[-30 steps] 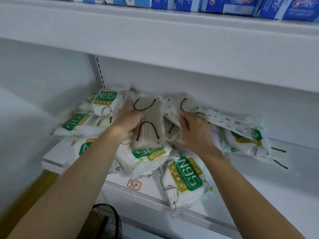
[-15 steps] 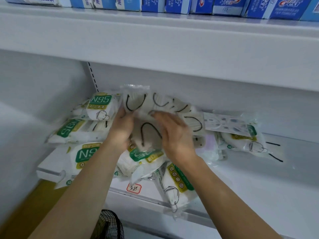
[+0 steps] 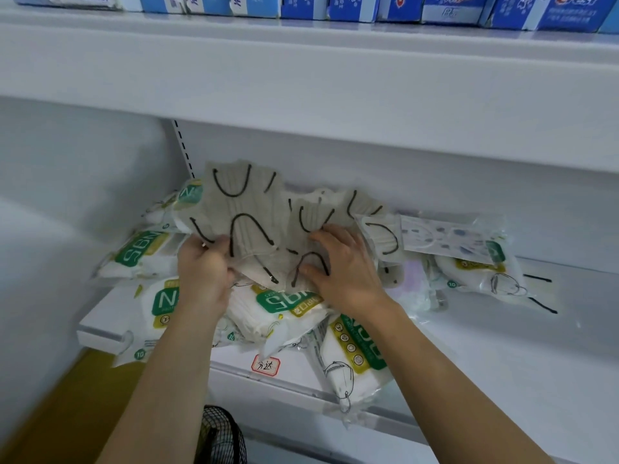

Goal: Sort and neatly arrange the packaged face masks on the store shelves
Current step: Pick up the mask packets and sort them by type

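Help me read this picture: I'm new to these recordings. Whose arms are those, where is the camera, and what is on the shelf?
No machine here: a person works with bare hands, filmed by one camera on their head, looking forward and down. The left hand grips a fan of beige masks with black ear loops; the right hand lies on them, fingers spread. Under and around them, N95 packs lie jumbled on the white shelf, one hanging over its front edge. A patterned mask pack lies to the right. Blue boxes stand on the shelf above.
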{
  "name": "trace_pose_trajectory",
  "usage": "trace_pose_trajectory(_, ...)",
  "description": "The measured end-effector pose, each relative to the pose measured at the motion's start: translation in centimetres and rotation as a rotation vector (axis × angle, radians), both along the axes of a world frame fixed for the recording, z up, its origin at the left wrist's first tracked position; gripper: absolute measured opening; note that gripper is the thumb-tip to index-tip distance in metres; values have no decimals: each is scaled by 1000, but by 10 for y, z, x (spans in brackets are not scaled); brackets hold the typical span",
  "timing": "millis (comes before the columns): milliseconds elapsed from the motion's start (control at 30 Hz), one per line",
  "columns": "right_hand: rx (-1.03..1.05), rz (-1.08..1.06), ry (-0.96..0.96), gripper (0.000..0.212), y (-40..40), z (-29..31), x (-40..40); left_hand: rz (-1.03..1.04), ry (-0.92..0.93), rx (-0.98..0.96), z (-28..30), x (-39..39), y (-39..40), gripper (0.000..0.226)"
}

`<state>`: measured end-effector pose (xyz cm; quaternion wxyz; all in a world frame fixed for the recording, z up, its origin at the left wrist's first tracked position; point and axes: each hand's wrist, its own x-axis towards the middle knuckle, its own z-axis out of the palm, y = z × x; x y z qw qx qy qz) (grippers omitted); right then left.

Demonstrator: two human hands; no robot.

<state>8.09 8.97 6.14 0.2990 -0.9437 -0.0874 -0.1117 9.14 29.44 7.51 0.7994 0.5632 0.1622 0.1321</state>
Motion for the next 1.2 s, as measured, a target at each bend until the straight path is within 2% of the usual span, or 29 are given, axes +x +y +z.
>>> trace_pose_trajectory(100,-47,-3,14,51,-8,-1,-4,50,-13,133,-4,-2,8,21)
trace_pose_trajectory(200,-49,-33,27,51,-19,-3,-2,42,-102,219,-7,-8,19,72)
trace_pose_trajectory(267,-35,-32,-9,47,-22,-3,-1,47,-186,344,-1,-17,17,85)
trace_pose_trajectory(300,-11,-45,-39,45,-23,-3,0,32,-214,401,2,-20,15,84)
trace_pose_trajectory(433,201,-237,-192,45,-24,0,2,-117,-193,577,8,-28,-4,53)
trace_pose_trajectory(533,437,-346,-265,43,-27,8,-4,-121,-153,552,13,-32,-18,43)
trace_pose_trajectory(600,515,-312,-278,41,-21,16,-14,-148,-147,530,16,-35,-31,31)
trace_pose_trajectory(667,523,-110,-253,38,-7,23,-26,-219,-134,415,16,-36,-43,28)
trace_pose_trajectory(733,370,129,-224,32,10,22,-33,-237,-112,329,13,-34,-51,37)
trace_pose_trajectory(767,280,182,-216,31,14,14,-32,-219,-109,338,11,-33,-54,28)
trace_pose_trajectory(833,297,47,-171,31,10,6,-25,-127,-92,400,6,-30,-52,4)
trace_pose_trajectory(867,303,-85,-170,31,2,4,-19,-85,-59,404,2,-30,-49,4)
trace_pose_trajectory(933,147,-296,-168,36,-19,3,-8,-100,-15,379,-2,-31,-42,10)
trace_pose_trajectory(1000,-19,-318,-37,50,-39,0,5,-157,-18,431,-5,-33,-39,27)
trace_pose_trajectory(1033,-40,-302,57,54,-46,-1,10,-160,-32,475,-8,-33,-38,36)
trace_pose_trajectory(1100,4,-284,155,47,-52,-2,16,-119,-62,505,-10,-33,-38,53)
trace_pose_trajectory(1200,54,-322,137,43,-57,-1,23,-72,-45,385,-7,-35,-37,86)
